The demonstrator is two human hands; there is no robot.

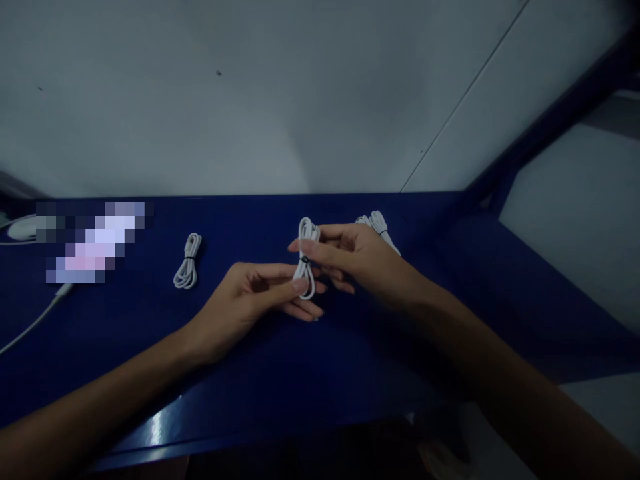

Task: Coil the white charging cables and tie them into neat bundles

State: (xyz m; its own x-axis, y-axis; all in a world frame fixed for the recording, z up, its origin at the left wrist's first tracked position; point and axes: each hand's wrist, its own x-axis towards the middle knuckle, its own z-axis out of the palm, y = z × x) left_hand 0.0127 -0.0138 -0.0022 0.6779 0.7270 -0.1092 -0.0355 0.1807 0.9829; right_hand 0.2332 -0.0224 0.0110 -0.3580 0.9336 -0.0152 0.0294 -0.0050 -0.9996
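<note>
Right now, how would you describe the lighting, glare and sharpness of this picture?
Head view: light dim overall; a bright glare streak near the front edge of the blue table; the coiled white cable at centre fairly sharp; a pixelated patch masking detail at left.

L hand (255,290) + R hand (357,253) meet mid-table, both pinching held cable bundle (303,269), so ctr blocked. L forearm (125,373) & R forearm (500,373) cut across from btm corners; open wedge of blue table (310,373) betw them, down to near edge. Lone bundle (188,261) sits L of L hand, approachable from its L side; open strip also betw it & held bundle, behind L hand. Far L obstructed: pixelated item (103,243) w/ white cord (30,331) running to frame edge. Back R bundles (384,230) partly covered by R hand, reachable from R side. Pale wall (250,100) stops reach at back, dk blue bar (550,120) slants in at R
</note>
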